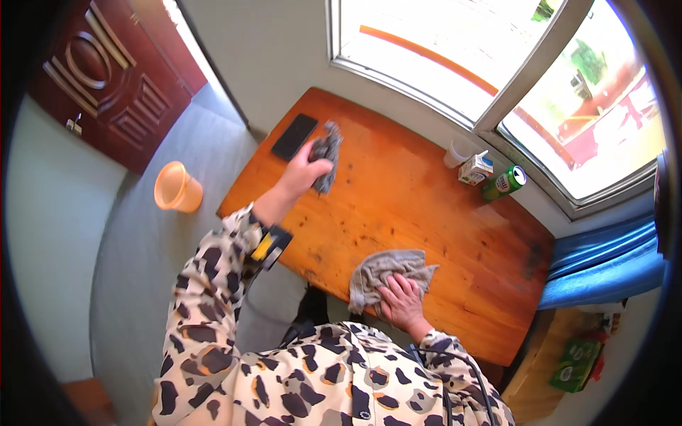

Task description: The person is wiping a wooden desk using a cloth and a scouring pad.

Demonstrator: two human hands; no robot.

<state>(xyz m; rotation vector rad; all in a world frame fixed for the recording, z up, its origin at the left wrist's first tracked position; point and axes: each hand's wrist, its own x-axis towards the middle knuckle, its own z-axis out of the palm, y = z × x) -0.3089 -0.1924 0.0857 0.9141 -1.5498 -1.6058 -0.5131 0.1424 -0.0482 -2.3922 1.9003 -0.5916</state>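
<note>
My left hand [307, 170] is closed round a crumpled dark grey cloth [329, 150], near the far left part of the wooden table [398, 192]. A black phone [294, 137] lies flat on the tabletop just to the left of that cloth. My right hand [403, 302] presses down on a lighter grey-beige cloth [371, 279] at the near edge of the table, fingers bent into its folds. Part of this cloth spreads out to the left of the hand, rumpled.
Under the window stand a clear cup [457, 154], a small carton [476, 169] and a green can [504, 184]. An orange bin [178, 188] is on the floor left of the table. A blue curtain [604, 263] hangs at the right, above a wooden surface with a green package [575, 365].
</note>
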